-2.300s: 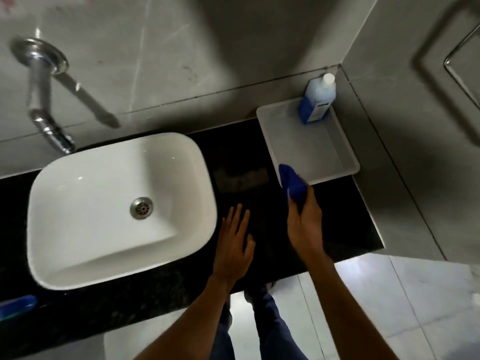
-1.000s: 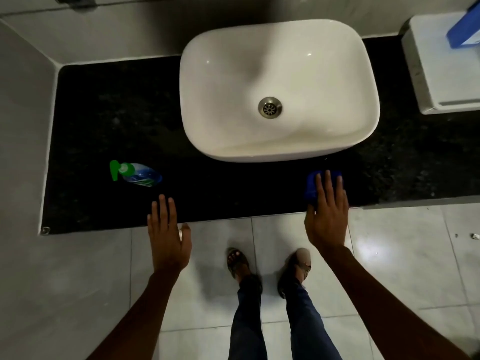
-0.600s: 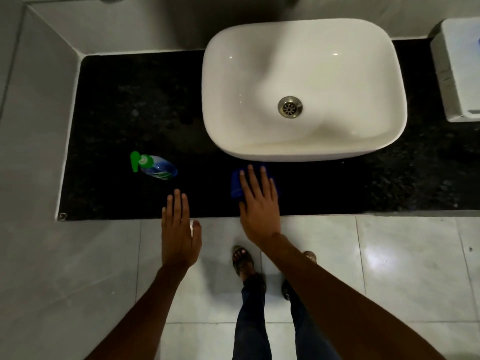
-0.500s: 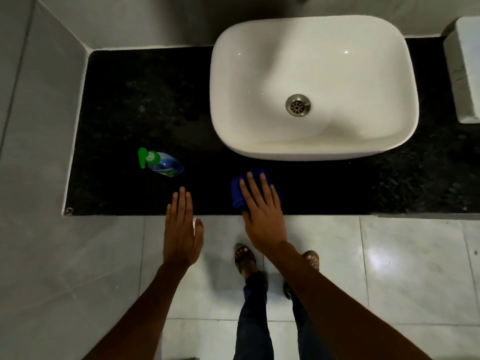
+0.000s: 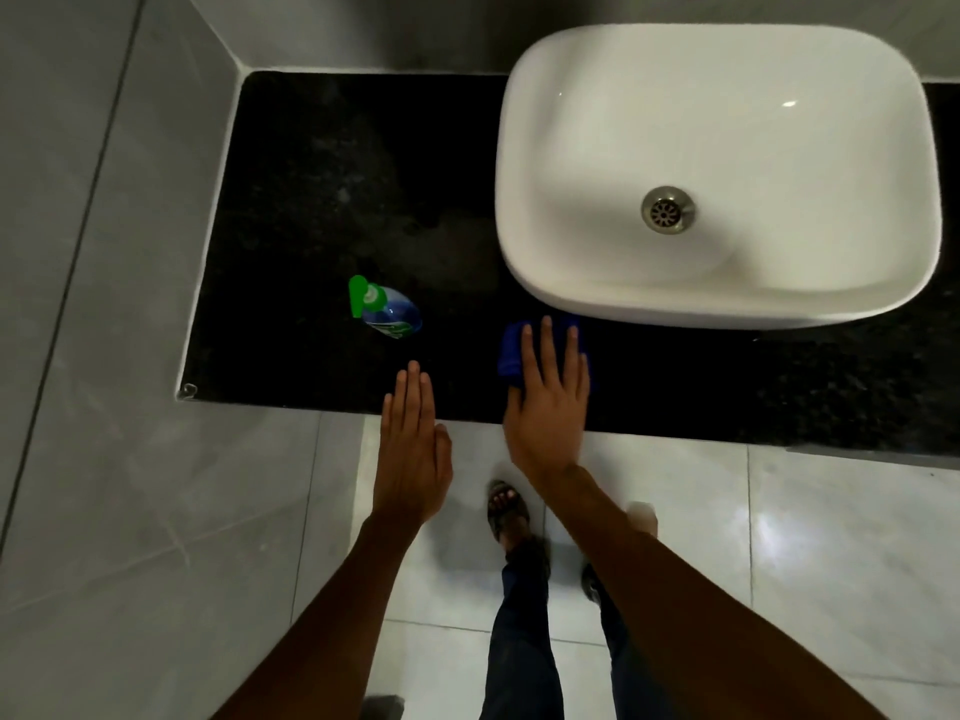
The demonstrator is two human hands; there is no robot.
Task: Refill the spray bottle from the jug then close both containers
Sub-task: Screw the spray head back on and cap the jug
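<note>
A spray bottle [image 5: 387, 309] with a green trigger head and a blue-labelled body stands on the black counter [image 5: 322, 200], left of the sink. My left hand [image 5: 413, 449] hovers flat with straight fingers at the counter's front edge, a short way below the bottle, and holds nothing. My right hand [image 5: 548, 397] presses flat on a blue cloth [image 5: 511, 350] on the counter, just in front of the sink. No jug is in view.
A white basin sink [image 5: 727, 283] fills the right half of the counter. Grey tiled walls [image 5: 104, 200] close in the counter at the left and back. My feet [image 5: 509, 511] stand on pale floor tiles below the counter's edge.
My view swung left from the tray end of the counter to the bottle end. My right hand slid the blue cloth leftward along the counter front. My left hand came nearer the bottle.
</note>
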